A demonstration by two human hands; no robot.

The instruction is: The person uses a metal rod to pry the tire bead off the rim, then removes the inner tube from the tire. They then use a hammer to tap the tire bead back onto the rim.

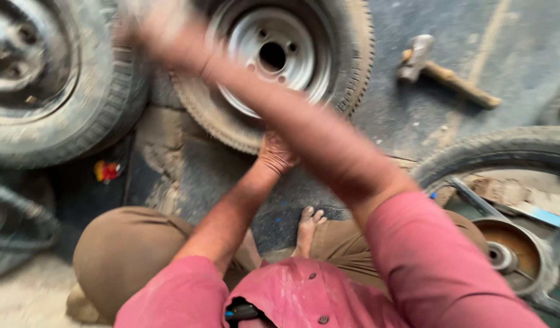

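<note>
A car wheel with a silver steel rim [274, 45] and a worn black tyre [353, 67] lies on the ground in front of me. My left hand [275, 155] is pressed against the tyre's near edge, and its fingers are hidden behind my right forearm. My right arm, in a pink sleeve, crosses up and to the left. My right hand [164, 30] is a blur above the gap between the two wheels, so I cannot see whether it holds anything. I am squatting, with my bare foot [307, 228] just below the tyre.
A second wheel [55, 85] lies at the left, touching the first. A wooden-handled hammer [450, 76] lies on the ground at the upper right. A spoked motorcycle wheel [505, 158] with a rusty hub sits at the right. A small red scrap [106, 171] lies at the left.
</note>
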